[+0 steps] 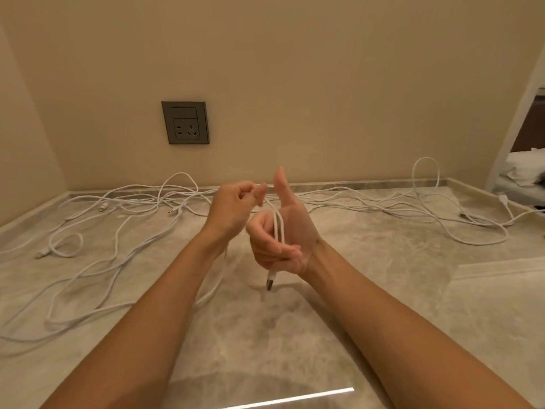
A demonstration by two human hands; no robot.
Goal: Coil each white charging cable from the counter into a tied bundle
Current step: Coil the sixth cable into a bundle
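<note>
Both our forearms reach forward above the desk [295,335]; our right hand [283,231], thumb up, curls its fingers [265,240] around white cable [278,228] strands, USB plug [270,282] dangling below, while our left hand [233,208] pinches the cable above; other cables [118,219] sprawl behind.

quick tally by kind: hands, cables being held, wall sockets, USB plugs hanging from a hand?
Hands: 2 (left hand, right hand)
Held white cable: 1
Wall socket: 1
USB plug hanging below right hand: 1
Total: 5
</note>
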